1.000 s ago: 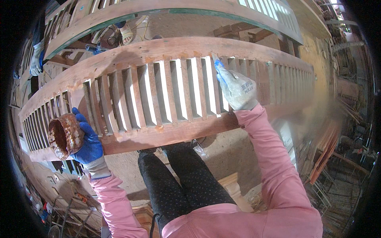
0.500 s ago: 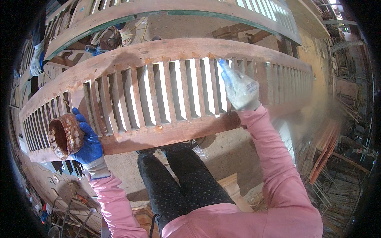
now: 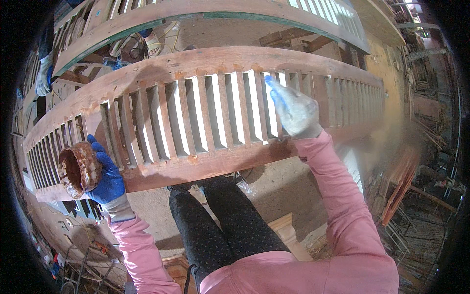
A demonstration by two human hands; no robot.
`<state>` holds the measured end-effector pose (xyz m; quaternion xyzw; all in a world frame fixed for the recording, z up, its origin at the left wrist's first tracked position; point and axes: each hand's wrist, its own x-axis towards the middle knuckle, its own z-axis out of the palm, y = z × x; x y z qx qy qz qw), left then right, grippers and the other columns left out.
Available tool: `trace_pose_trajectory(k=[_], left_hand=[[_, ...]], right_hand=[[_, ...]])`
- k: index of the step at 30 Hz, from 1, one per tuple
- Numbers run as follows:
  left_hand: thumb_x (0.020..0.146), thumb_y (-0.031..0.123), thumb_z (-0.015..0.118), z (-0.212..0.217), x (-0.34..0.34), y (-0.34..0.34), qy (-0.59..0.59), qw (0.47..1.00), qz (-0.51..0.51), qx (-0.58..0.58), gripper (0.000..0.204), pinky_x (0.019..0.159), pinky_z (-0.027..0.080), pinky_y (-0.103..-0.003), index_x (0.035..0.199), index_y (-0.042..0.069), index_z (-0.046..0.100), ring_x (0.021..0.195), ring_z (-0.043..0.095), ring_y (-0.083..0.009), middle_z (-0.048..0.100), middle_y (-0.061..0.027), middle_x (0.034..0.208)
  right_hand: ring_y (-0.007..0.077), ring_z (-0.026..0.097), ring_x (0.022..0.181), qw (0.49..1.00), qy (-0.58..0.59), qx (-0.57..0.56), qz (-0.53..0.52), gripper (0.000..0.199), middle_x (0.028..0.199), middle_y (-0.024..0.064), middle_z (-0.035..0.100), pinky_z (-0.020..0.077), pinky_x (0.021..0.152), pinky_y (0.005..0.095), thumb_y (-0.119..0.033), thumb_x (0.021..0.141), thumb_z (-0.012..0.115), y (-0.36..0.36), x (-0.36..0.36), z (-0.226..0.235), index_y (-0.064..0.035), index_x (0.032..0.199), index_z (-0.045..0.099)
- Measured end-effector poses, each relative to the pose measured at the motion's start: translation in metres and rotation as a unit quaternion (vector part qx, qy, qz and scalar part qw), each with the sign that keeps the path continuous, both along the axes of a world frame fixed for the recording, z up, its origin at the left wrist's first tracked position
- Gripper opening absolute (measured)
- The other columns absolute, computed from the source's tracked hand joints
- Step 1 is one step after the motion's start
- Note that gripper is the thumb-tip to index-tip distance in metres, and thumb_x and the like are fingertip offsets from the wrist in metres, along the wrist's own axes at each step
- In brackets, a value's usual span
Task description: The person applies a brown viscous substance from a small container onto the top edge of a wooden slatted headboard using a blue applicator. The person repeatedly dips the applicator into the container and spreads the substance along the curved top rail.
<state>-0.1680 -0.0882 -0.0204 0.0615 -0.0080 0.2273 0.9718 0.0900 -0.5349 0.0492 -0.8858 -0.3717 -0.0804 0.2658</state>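
A long reddish wooden louvre panel [image 3: 210, 159] with a row of slats lies across in front of me. Orange-brown filler patches [image 3: 179, 75] dot its frame at the slat ends. At its left part, my left hand [image 3: 108, 179], in a blue and white glove, is closed around a rough round pot [image 3: 81, 169] crusted with brown paste, its mouth tilted toward the left. My right hand [image 3: 295, 109], gloved too, is over the slats right of the middle. Its blue index fingertip reaches the far slat ends; the other fingers are curled underneath, hiding whatever they may hold.
A second slatted panel [image 3: 235, 12] with a green edge stands beyond. At the far left is another person's gloved hand [image 3: 44, 78], and a foot [image 3: 153, 44] shows between the panels. Cables lie near that foot. Wood strips [image 3: 406, 183] are stacked at the right.
My right hand has rolled slightly, its fingertip staying near the same slat ends. The view has shifted a little. My left hand still holds the pot in the same place.
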Motion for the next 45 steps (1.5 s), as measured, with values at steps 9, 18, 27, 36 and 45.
trace_pose_trajectory(k=[9, 18, 27, 36, 45], left_hand=[[0.101, 0.027, 0.067, -0.001, -0.004, 0.002, 0.017, 1.000, 0.009, 0.000, 0.084, 0.122, 0.041, -0.052, 0.162, -0.003, 0.019, 0.148, 0.039, -0.0406, 0.026, -0.0278, 0.166], [0.101, 0.027, 0.067, 0.000, -0.004, 0.003, 0.030, 1.000, 0.007, 0.006, 0.082, 0.122, 0.041, -0.053, 0.163, 0.000, 0.021, 0.150, 0.037, -0.0427, 0.020, -0.0275, 0.169], [0.101, 0.029, 0.067, 0.002, 0.001, -0.002, 0.022, 1.000, 0.006, -0.012, 0.081, 0.119, 0.044, -0.053, 0.164, 0.002, 0.023, 0.151, 0.035, -0.0421, 0.021, -0.0288, 0.169], [0.101, 0.027, 0.066, -0.004, -0.003, 0.005, 0.023, 1.000, 0.019, -0.003, 0.081, 0.120, 0.043, -0.053, 0.163, 0.000, 0.021, 0.151, 0.035, -0.0435, 0.018, -0.0287, 0.170], [0.100, 0.032, 0.069, -0.006, 0.003, 0.001, -0.004, 1.000, 0.008, 0.007, 0.085, 0.124, 0.036, -0.058, 0.165, 0.006, 0.021, 0.153, 0.028, -0.0474, 0.012, -0.0296, 0.170]], right_hand=[[0.0329, 0.075, 0.086, 0.998, -0.013, -0.005, -0.062, 0.040, 0.105, 0.0165, 0.077, 0.0599, 0.075, 0.0388, -0.009, 0.095, 0.069, -0.020, 0.012, -0.005, -0.0018, 0.134, 0.068], [0.0290, 0.074, 0.078, 0.997, -0.070, -0.023, -0.019, 0.041, 0.098, 0.0137, 0.077, 0.0586, 0.066, 0.0374, -0.010, 0.090, 0.074, -0.024, 0.003, -0.011, -0.0086, 0.131, 0.072], [0.0293, 0.074, 0.079, 0.995, -0.074, -0.063, -0.004, 0.039, 0.095, 0.0123, 0.076, 0.0584, 0.068, 0.0372, -0.009, 0.093, 0.069, -0.026, 0.004, -0.014, -0.0087, 0.132, 0.072], [0.0289, 0.073, 0.075, 0.993, -0.077, 0.052, -0.067, 0.042, 0.094, 0.0122, 0.076, 0.0572, 0.066, 0.0382, -0.009, 0.093, 0.069, -0.032, 0.015, -0.012, -0.0137, 0.135, 0.071], [0.0294, 0.076, 0.083, 0.995, -0.065, -0.037, -0.069, 0.038, 0.105, 0.0169, 0.077, 0.0596, 0.073, 0.0364, -0.003, 0.093, 0.068, -0.028, -0.004, 0.004, -0.0041, 0.131, 0.072]])
